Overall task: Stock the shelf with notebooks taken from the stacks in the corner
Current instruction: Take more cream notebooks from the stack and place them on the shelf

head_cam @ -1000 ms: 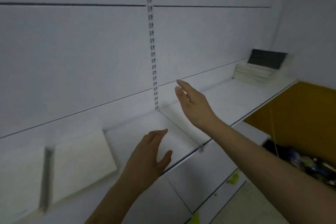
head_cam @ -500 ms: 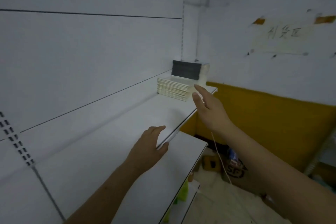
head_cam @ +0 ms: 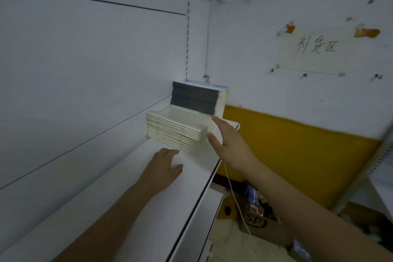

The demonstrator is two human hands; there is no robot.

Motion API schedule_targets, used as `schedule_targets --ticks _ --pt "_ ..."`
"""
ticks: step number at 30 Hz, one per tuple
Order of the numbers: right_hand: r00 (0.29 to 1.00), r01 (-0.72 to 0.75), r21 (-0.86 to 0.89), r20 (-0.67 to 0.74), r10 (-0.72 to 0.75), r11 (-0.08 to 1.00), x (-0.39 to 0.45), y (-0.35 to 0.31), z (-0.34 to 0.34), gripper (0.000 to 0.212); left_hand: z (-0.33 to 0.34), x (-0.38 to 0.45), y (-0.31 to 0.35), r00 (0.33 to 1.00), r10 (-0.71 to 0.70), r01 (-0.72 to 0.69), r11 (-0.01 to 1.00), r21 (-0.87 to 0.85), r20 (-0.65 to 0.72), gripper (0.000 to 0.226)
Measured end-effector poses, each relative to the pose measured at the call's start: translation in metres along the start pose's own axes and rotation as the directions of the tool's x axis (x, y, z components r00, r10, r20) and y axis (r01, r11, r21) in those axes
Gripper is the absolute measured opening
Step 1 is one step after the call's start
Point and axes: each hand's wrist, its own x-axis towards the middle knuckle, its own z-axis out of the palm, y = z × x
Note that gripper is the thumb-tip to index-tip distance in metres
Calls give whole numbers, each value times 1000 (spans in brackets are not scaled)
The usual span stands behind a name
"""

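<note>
Reaching right hand point(head_cam: 230, 144), fingers straight, beside notebook stack point(head_cam: 176, 132); nothing gripped.

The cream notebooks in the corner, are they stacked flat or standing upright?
Stacked flat. The cream notebooks lie one on another on the shelf, their page edges showing as level layers.

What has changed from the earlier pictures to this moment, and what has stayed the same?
The view swung right along the shelf toward the corner. The right hand reached forward and is now beside the pale notebook stack, fingers straight, nothing gripped. The left hand moved along the shelf with it and rests flat on it. Both hands are still empty; the pale stack and the dark-spined stack behind look undisturbed.
</note>
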Motion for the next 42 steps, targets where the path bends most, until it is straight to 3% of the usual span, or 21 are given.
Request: schedule_targets --ticks 6,8,12,14,16,18,20,23,25,28,30,32,34,35,38,42 --pt "997 -4 -18 78 6 1000 54 16 52 71 8 50 -36 997 -47 42 997 -70 -64 56" --pt "994 50 -110 101 -39 993 62 24 69 67 13 55 -43 992 -78 56 976 -209 -100 44" --pt "989 99 -107 -100 -109 989 62 25 86 45 5 62 -41 963 -221 102 831 -546 -156 19" --pt "948 170 -117 -252 -195 978 49 18 94 42 -2 64 -39 954 -273 90 653 -752 -123 17" --pt "913 241 -157 -298 -279 958 35 4 106 40 -9 64 -32 965 -262 77 358 -931 -20 27" --pt "907 302 -209 -236 -348 930 18 -10 120 44 -14 59 -26 955 -270 137 43 -990 121 39" --pt "906 367 -258 -119 -407 893 8 -18 127 45 -19 54 -24 931 -281 219 -86 -972 234 43" --pt "909 415 -170 36 -415 894 13 -20 121 54 -24 49 -27 915 -296 250 -113 -962 273 33" --pt "911 411 -47 50 -409 910 21 -18 107 56 -25 50 -30 914 -321 216 -136 -967 250 33" --pt "909 367 -95 -177 -378 925 39 -11 89 46 -29 48 -27 900 -384 182 -94 -979 205 29" --pt "943 203 -93 -251 -220 975 56 -3 78 45 -32 44 -22 881 -426 206 -47 -977 206 18" --pt "996 50 -126 -73 -60 991 68 9 76 59 -34 40 -12 854 -468 244 -24 -969 227 23" --pt "996 47 -193 87 -30 980 71 23 83 67 -36 36 -6 839 -479 268 -48 -962 258 40" --pt "995 58 -201 92 -40 978 69 27 86 65 -36 33 -4 832 -486 276 -53 -960 266 39" --pt "997 44 -195 -47 -54 980 64 30 87 52 -34 19 -14 804 -536 303 -1 -953 256 16" --pt "945 115 -246 -271 -182 962 51 21 89 53 -28 3 -22 797 -561 255 -23 -967 224 21"
